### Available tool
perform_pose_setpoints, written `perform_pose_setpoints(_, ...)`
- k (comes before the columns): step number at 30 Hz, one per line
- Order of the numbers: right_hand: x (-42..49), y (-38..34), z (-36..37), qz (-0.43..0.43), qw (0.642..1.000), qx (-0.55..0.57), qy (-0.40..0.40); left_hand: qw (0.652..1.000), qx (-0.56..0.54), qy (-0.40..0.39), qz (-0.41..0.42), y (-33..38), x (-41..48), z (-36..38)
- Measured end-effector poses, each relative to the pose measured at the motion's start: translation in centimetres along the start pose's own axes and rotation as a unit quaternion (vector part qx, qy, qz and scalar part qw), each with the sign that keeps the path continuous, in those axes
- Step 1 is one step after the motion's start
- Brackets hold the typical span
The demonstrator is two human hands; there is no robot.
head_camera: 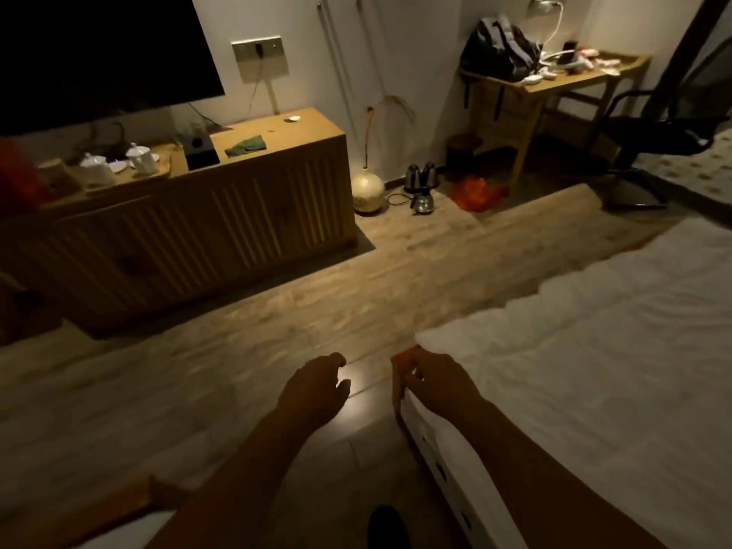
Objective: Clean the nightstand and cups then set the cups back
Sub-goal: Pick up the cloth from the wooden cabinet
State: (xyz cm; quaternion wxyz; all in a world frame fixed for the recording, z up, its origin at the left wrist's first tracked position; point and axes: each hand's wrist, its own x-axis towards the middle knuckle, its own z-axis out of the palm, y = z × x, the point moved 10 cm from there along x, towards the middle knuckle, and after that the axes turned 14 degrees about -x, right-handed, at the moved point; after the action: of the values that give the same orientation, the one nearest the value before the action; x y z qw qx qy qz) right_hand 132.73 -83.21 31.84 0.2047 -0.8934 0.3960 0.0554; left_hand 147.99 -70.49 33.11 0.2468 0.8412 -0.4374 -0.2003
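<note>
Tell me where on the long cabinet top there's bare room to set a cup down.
Bare wood shows at the right end of the cabinet, between the green cloth and the small white disc. The left end is crowded: lidded cups on a tray, then the black box.

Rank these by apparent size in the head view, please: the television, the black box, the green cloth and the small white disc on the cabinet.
1. Television
2. Black box and green cloth: too alike to rank
3. Small white disc, clearly smallest
</note>
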Motion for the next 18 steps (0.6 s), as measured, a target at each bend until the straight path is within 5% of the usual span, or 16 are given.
perform_pose_setpoints(11,29.1,-8.3,-9.5,-0.025,1.0,0.008,0.01,1.0,-0.004,0.009,0.011,-5.1,29.3,-11.0)
perform_pose_setpoints(18,52.6,-19.0,-11.9,-0.07,0.997,-0.023,0.018,0.999,-0.016,0.029,-0.013,-14.8,49.8,-19.7)
